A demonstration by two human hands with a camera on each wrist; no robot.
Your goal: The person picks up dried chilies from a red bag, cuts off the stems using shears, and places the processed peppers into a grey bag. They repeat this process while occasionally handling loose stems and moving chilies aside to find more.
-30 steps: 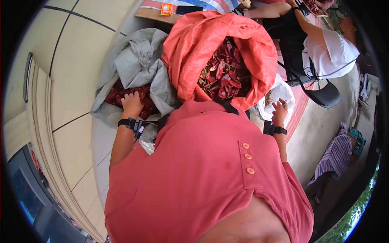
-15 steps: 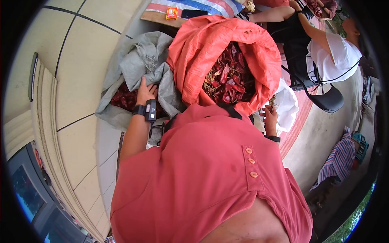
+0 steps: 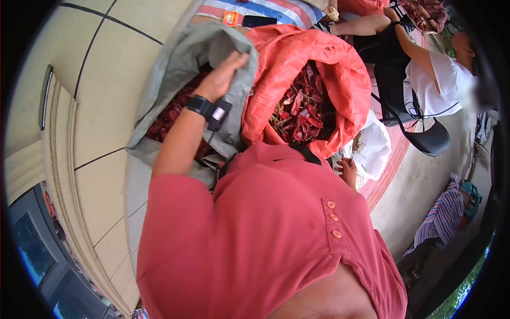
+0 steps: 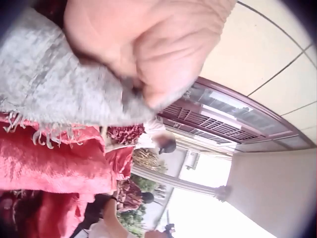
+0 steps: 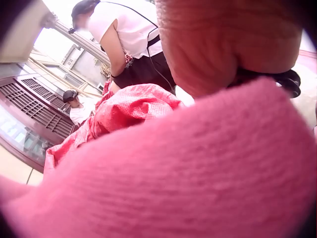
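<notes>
My left hand (image 3: 226, 74) grips the raised rim of a grey woven sack (image 3: 186, 50); in the left wrist view the thumb presses over its frayed fabric (image 4: 54, 79). Inside that sack lie dried red chilies (image 3: 169, 119). My right hand (image 3: 348, 173) is low beside my body, fingers curled around what look like scissors, with a black handle loop (image 5: 290, 82) showing in the right wrist view. A red woven sack (image 3: 255, 95) with a rolled-down rim stands in front of me, holding dried chilies with stems (image 3: 303, 106).
A white sack (image 3: 374, 149) stands right of the red one. Behind are a striped sheet (image 3: 297, 13), a phone (image 3: 259, 21) and a small orange box (image 3: 230, 19). Another person (image 3: 433, 80) sits at the right, near a black stool seat (image 3: 425, 138).
My left hand has moved from over the chilies to the grey sack's rim and lifted its folded side back toward the red sack, baring more chilies. My right hand has drawn closer to my body.
</notes>
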